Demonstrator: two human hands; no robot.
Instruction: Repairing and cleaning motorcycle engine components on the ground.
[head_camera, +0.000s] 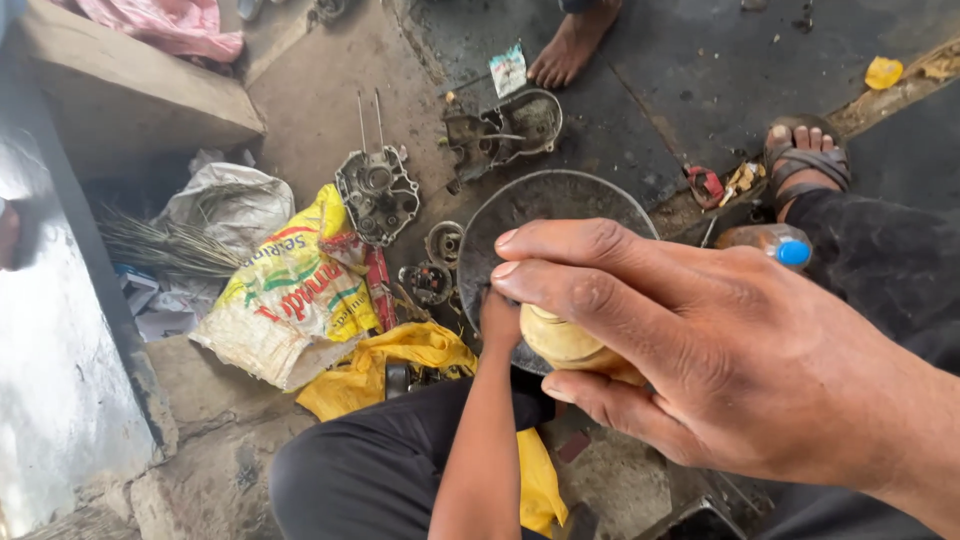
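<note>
Fingers (590, 265) of the right hand (720, 360) curl round a small tan object (565, 340), gripping it from above so that only its rounded lower part shows under the palm. The hand fills the right half of the view, close to the camera.

Left of it, the left arm (480, 440) rises from the bottom edge. The left hand (498, 318) sits just beside the tan object, touching or nearly touching it; its fingers are hidden, so its grip cannot be told.

Behind both hands lies a round grey pan (560, 205), its rim showing above the right hand's fingers. The tan object is held over the pan's near edge.

Below, the person's dark trouser leg (370, 470) crosses the bottom, with a yellow bag (400, 355) lying beneath and beside it.

Further left, a yellow and white printed sack (290, 300) rests on the concrete floor (320, 100), next to a crumpled white bag (235, 205) and a bundle of broom bristles (165, 250).

Beyond the pan, greasy metal engine parts are spread on the floor: a casing (378, 195) with two thin rods standing up, another casing (505, 130) further back, and two small round parts (437, 265) near the pan's left rim.

To the right, a bottle with a blue cap (780, 245) lies near a foot in a sandal (805, 160). A bare foot (572, 45) stands at the top edge. A pink cloth (165, 22) lies on a ledge at top left.
</note>
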